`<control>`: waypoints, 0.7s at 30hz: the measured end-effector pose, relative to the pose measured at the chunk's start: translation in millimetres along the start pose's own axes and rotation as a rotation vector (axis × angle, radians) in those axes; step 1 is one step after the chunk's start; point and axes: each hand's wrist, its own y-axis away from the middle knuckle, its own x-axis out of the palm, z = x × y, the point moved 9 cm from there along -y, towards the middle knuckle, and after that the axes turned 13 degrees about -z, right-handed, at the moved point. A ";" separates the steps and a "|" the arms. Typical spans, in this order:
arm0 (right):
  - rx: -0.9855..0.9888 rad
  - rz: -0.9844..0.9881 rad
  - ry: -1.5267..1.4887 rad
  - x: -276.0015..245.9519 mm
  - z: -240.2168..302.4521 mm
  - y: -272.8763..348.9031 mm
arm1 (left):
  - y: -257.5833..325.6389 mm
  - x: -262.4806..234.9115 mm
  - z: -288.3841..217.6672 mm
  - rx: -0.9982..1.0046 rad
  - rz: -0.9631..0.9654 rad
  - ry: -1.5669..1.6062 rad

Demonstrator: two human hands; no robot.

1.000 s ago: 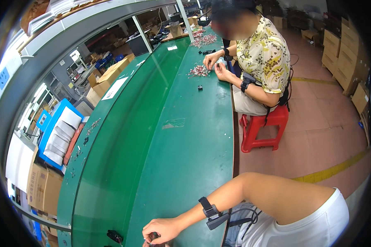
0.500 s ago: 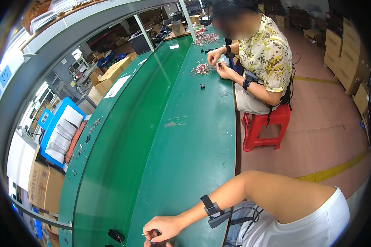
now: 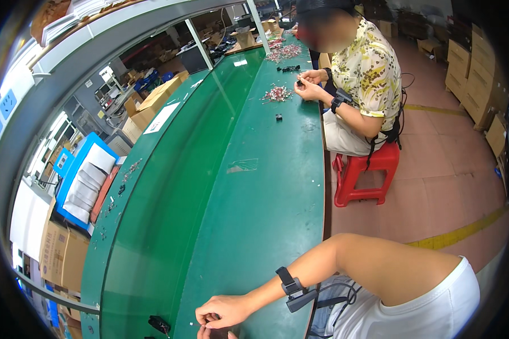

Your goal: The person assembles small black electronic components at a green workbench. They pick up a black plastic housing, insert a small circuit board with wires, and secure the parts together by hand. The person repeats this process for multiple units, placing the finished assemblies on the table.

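Tiny pale part [image 3: 193,324] pinched at the fingertips of the right hand [image 3: 223,310], at the counter's [image 3: 249,226] near edge; too small to identify. Likely light, stiff, easy to drop, so a fingertip pinch suits it. Left hand [image 3: 212,333] is barely in view at the bottom edge, touching the right; its grip is unclear. Small black component [image 3: 159,324] lies just beside, leftward. A co-worker [image 3: 362,73] sits well apart at the far end.
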 end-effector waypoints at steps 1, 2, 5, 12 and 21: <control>-0.001 -0.015 -0.039 0.2 -4.8 -0.8 | -0.8 0.0 -0.8 0.002 -0.001 -0.001; 0.000 -0.029 -0.078 -0.8 -5.0 -1.2 | -0.9 0.3 -1.5 0.002 -0.002 -0.001; -0.025 -0.027 -0.069 -2.1 -2.5 0.0 | -0.4 0.6 -1.8 0.007 -0.007 -0.001; 0.155 0.055 -0.058 -6.0 5.5 3.4 | 2.7 1.5 5.2 -0.028 0.004 0.009; 0.133 -0.070 0.012 -16.7 -15.1 -2.2 | 7.7 10.4 50.8 -0.115 0.006 0.089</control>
